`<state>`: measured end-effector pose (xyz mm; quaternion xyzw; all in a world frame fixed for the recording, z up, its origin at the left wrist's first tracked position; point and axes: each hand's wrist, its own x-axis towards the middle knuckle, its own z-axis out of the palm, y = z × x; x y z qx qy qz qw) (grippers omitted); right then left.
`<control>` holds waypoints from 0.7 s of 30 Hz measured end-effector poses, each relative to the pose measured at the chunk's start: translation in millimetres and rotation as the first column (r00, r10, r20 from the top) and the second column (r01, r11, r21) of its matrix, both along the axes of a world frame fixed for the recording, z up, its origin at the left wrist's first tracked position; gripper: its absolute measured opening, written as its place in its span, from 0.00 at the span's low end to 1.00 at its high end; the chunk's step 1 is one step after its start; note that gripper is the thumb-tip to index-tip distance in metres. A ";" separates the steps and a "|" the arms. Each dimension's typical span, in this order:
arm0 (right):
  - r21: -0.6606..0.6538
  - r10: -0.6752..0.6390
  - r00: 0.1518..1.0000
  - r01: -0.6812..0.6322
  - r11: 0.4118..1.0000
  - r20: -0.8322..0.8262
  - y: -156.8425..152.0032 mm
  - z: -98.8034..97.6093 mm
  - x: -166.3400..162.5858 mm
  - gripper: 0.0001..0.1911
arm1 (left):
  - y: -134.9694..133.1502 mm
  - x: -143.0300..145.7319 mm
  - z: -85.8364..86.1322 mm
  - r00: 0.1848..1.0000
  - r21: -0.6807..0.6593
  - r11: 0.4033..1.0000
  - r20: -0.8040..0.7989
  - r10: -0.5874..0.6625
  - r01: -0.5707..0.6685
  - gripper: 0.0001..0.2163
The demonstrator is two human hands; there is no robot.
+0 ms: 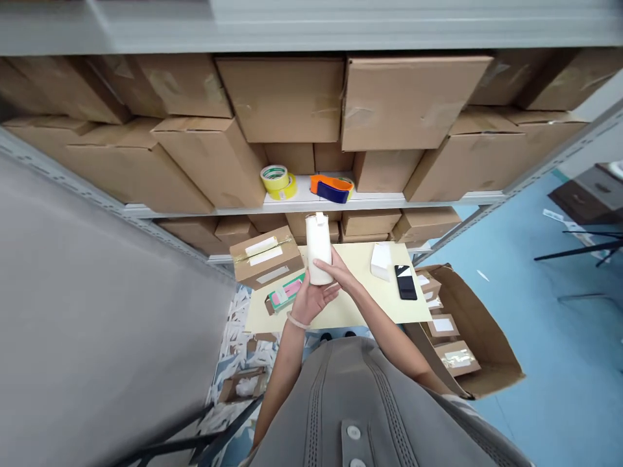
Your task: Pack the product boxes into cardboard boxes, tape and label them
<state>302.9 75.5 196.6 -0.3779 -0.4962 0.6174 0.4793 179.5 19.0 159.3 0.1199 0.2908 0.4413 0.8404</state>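
Note:
I hold a white cylindrical bottle (318,246) upright above a small cream table (355,305). My left hand (307,299) cups its base from below, palm up, a bracelet on the wrist. My right hand (341,271) wraps its lower side, fingers closed on it. Left of the bottle on the table stands a taped cardboard box (265,257) with white labels, and a small green and pink packet (287,292) lies in front of that box. To the right sit a small white box (381,261) and a black phone (405,282).
Metal shelving behind the table is packed with cardboard boxes; yellow tape rolls (278,181) and an orange and blue tape dispenser (331,187) lie on its shelf. An open carton (479,337) of small labelled boxes sits on the blue floor at right. Paper scraps litter the floor at left.

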 end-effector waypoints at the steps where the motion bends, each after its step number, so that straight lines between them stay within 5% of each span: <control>1: -0.027 -0.056 0.998 0.056 0.998 0.001 -1.6 -2.8 7.2 0.38 | 3.5 0.7 0.0 0.995 0.049 0.996 -0.077 -0.068 0.072 0.24; 4: -0.102 -0.044 0.998 0.039 0.994 -0.047 -12.2 -9.0 30.6 0.34 | 19.5 -9.0 7.0 0.941 0.229 0.963 -0.333 -0.062 0.144 0.23; 7: -0.162 0.208 0.956 -0.243 0.956 -0.205 -27.0 -9.0 45.1 0.32 | 40.9 -18.2 31.1 0.905 0.429 0.899 -0.412 0.106 0.091 0.27; 11: -0.109 0.509 0.786 -0.574 0.812 -0.350 -37.7 -5.3 45.1 0.35 | 56.3 -12.6 80.9 0.929 0.669 0.722 -0.355 0.105 0.174 0.38; 15: -0.024 0.650 0.702 -0.685 0.729 -0.293 -35.6 -0.4 45.0 0.35 | 45.6 -0.6 117.4 0.880 0.759 0.570 -0.458 0.123 0.315 0.36; 18: -0.006 0.644 0.758 -0.648 0.762 -0.107 -31.5 1.9 50.2 0.33 | 31.4 7.0 123.7 0.796 0.767 0.539 -0.546 0.262 0.349 0.26; 21: -0.001 0.402 0.900 -0.407 0.913 0.168 -27.5 -0.6 52.2 0.34 | 23.3 15.0 116.7 0.666 0.801 0.518 -0.564 0.488 0.298 0.19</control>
